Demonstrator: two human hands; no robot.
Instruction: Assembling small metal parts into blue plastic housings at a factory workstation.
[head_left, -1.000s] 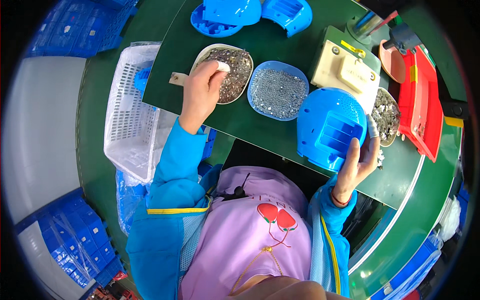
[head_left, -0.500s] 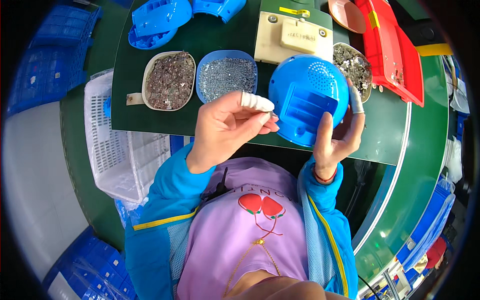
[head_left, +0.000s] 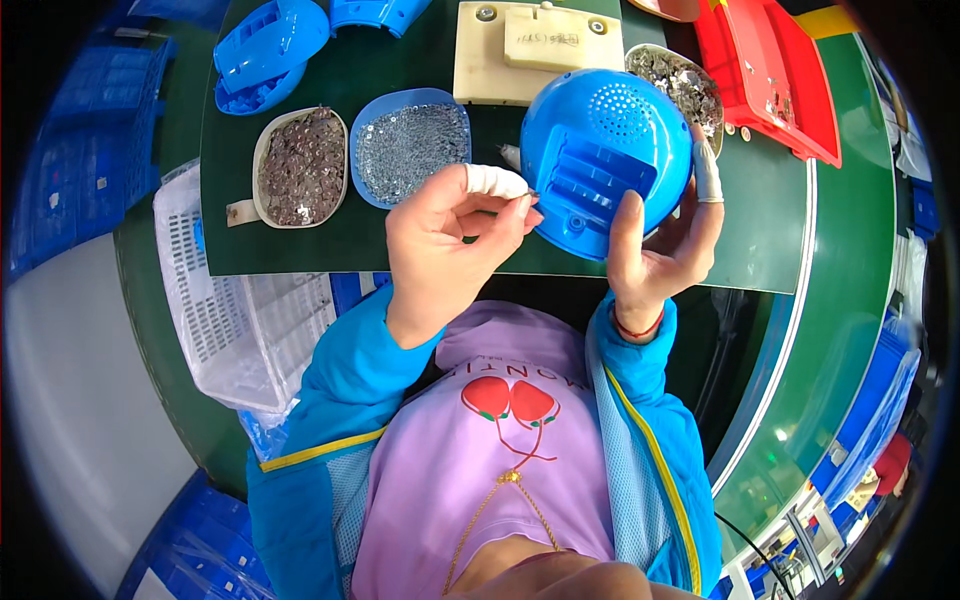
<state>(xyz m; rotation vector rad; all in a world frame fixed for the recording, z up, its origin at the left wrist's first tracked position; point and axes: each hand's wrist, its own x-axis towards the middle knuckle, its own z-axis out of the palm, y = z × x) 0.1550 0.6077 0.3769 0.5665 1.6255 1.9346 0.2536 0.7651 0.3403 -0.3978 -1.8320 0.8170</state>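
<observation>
1. The blue plastic housing (head_left: 555, 105), a rounded shell, is at the front edge of the counter (head_left: 750, 230), right of its middle; whether it rests on the surface cannot be told.
2. The housing's face is turned up, showing a round patch of speaker holes (head_left: 620, 110) toward the back and a slotted rectangular recess (head_left: 600, 172) toward the front.
3. The right hand (head_left: 665, 245) grips the housing from its right side, thumb over the face beside the recess, a finger in a white finger cover (head_left: 707, 178) along the rim.
4. The left hand (head_left: 440, 250) is narrowed to a pinch, thumb and white-wrapped index finger (head_left: 495, 181) closed on a tiny dark piece (head_left: 533, 194), too small to identify. The fingertips are right by the housing's left rim; contact cannot be told.
5. Near the counter's left edge sits a cream tray (head_left: 303, 223) of small metal pieces; just right of it is a blue tray (head_left: 371, 185) of small silvery parts.
6. More blue plastic shells (head_left: 270, 45) lie at the back left corner.
7. Behind the housing stands a cream fixture block (head_left: 480, 75); toward the right edge are another cream tray (head_left: 718, 146) holding metal flakes and a red bin (head_left: 735, 80).
</observation>
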